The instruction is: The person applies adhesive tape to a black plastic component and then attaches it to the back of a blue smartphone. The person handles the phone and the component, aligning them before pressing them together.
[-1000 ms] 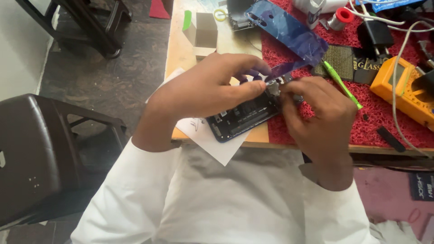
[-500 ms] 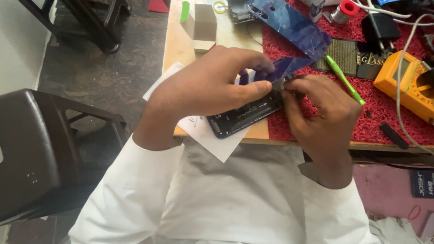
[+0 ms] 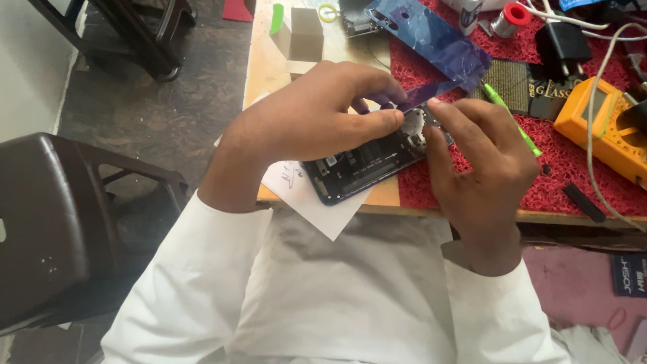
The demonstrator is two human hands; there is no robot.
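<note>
An opened dark phone [image 3: 360,168] lies at the front edge of the wooden workbench [image 3: 266,64], its inner boards showing. My left hand [image 3: 317,121] lies over its upper part, the thumb pressing a small metal part [image 3: 412,121] near the phone's top end. My right hand [image 3: 478,158] grips the phone's top end from the right, fingertips at that same metal part. A thin blue strip [image 3: 428,96] sticks out between the two hands. A white sheet of paper [image 3: 306,195] lies under the phone.
A red textured mat [image 3: 573,175] covers the right of the bench. On it lie a blue phone back cover [image 3: 431,37], a green pen [image 3: 509,114], a yellow multimeter [image 3: 600,125], a black charger plug [image 3: 563,47] and cables. A dark stool [image 3: 60,229] stands at the left.
My left thumb has slid toward the phone's top end. My right fingers have shifted a little on the same end. The phone stays in place.
</note>
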